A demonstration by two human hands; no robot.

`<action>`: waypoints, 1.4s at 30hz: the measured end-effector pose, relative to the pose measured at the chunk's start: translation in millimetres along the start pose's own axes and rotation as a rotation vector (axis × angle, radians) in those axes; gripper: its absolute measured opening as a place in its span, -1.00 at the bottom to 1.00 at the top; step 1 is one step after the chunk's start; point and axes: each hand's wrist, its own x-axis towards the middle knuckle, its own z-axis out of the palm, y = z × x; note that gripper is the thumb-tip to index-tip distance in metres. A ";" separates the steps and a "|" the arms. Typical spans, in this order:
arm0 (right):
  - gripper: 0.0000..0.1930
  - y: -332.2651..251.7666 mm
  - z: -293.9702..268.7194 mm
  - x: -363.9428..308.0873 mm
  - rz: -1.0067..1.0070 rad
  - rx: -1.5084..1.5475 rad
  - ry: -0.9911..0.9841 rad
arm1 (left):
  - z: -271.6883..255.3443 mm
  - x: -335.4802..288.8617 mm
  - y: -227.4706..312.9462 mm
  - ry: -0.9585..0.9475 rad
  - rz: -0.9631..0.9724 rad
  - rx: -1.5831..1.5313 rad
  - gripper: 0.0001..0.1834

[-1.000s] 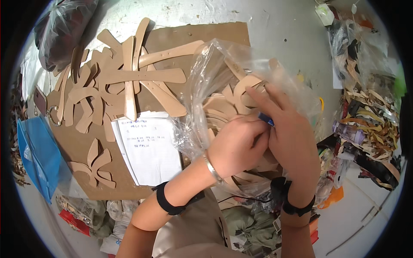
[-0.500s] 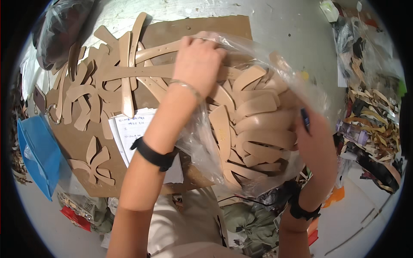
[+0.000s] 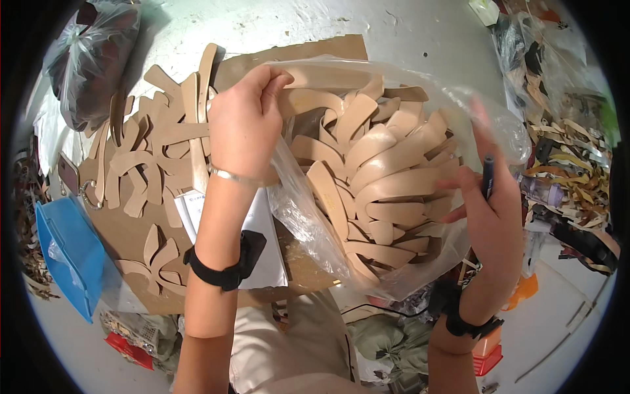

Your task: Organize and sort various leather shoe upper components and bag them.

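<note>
A clear plastic bag filled with several tan curved cut-out pieces lies in front of me. My left hand grips the bag's upper left edge, fingers curled over the plastic. My right hand rests against the bag's right side with fingers spread and a dark pen tucked between them. Both wrists wear black straps; the left also has a thin metal bangle.
More tan cut-outs lie spread on a brown cardboard sheet to the left, with a white printed paper under my left forearm. A blue tray sits at far left, a dark bagged bundle at upper left, scrap strips at right.
My left hand moved from the bag's middle up to its top left edge and spread the bag open. My right hand shifted right along the bag's side.
</note>
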 end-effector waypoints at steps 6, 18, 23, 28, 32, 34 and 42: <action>-0.47 15.5 -3.5 2.9 -0.160 -0.019 0.007 | -13.5 -6.7 2.9 -0.028 -0.132 -0.195 -0.80; -0.51 69.8 -16.7 -83.8 0.155 0.065 -0.276 | 17.8 -149.2 29.4 -0.663 0.826 -0.061 -0.68; -0.49 90.5 -6.4 -103.5 0.169 -0.247 -0.192 | 1.8 -169.0 9.8 -0.656 0.780 0.050 -0.62; -0.69 81.0 12.4 -108.6 0.088 -0.059 -0.090 | -9.3 -179.6 -7.8 -0.569 0.687 0.035 -0.59; -0.70 82.3 33.2 -110.5 -0.166 -0.168 -0.030 | -23.4 -184.6 -16.7 -0.592 0.566 0.192 -0.63; -0.71 82.0 38.5 -109.0 -0.087 -0.197 -0.044 | -24.0 -190.2 -20.0 -0.546 0.501 0.203 -0.64; -0.71 98.6 31.7 -108.6 0.178 -0.338 -0.122 | -6.2 -201.4 -12.4 -0.374 0.260 0.052 -0.57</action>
